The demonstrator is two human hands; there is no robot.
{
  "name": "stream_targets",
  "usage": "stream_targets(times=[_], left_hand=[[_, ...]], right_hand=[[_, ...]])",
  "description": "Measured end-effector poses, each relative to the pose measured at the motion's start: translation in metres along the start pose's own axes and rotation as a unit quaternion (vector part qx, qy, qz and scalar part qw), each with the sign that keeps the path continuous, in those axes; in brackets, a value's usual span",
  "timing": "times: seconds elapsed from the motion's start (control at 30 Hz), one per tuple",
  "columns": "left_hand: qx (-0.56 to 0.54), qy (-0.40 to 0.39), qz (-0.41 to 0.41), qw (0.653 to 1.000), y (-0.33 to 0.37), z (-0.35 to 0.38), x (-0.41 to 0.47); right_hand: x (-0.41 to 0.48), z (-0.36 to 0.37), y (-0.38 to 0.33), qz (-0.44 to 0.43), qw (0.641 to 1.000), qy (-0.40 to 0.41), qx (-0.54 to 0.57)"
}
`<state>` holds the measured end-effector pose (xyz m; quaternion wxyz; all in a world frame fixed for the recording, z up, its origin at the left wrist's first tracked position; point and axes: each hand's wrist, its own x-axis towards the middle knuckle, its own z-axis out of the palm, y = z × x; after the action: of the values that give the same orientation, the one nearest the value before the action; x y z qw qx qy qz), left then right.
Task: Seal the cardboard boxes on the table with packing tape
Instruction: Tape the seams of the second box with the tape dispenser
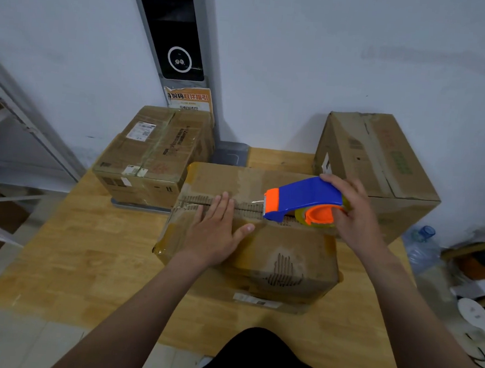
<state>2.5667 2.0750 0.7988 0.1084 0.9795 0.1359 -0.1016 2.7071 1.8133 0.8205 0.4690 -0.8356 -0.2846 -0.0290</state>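
Note:
A worn cardboard box (285,257) lies in the middle of the wooden table (64,259), its top flaps meeting in a ragged centre seam. My left hand (217,231) rests flat on the left part of that seam, fingers spread. My right hand (352,212) grips a blue and orange tape dispenser (301,200) that sits on the seam to the right of the left hand, cutter end pointing left. A second box (156,154) stands at the back left with tape across its top. A third, taller box (379,165) stands at the back right.
A white wall runs behind the table, with a dark upright device panel (175,27) and an orange notice (188,98). A metal shelf frame (13,125) stands at the left. On the floor at the right are a plastic water bottle (422,247) and a white fan-like object (474,318).

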Motion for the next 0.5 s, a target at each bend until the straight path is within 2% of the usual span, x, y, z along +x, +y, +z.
stream_targets(times=[0.23, 0.3, 0.5], left_hand=[[0.008, 0.006, -0.101, 0.995, -0.043, -0.01, -0.002], [0.021, 0.0, -0.082, 0.996, -0.037, -0.012, 0.0], [0.035, -0.011, 0.045, 0.998, 0.014, -0.002, 0.004]], right_hand=[[0.001, 0.002, 0.001, 0.003, 1.0, 0.01, 0.004], [0.003, 0.003, 0.0, 0.01, 1.0, 0.012, 0.005], [-0.002, 0.001, 0.002, 0.013, 1.0, 0.004, 0.002]])
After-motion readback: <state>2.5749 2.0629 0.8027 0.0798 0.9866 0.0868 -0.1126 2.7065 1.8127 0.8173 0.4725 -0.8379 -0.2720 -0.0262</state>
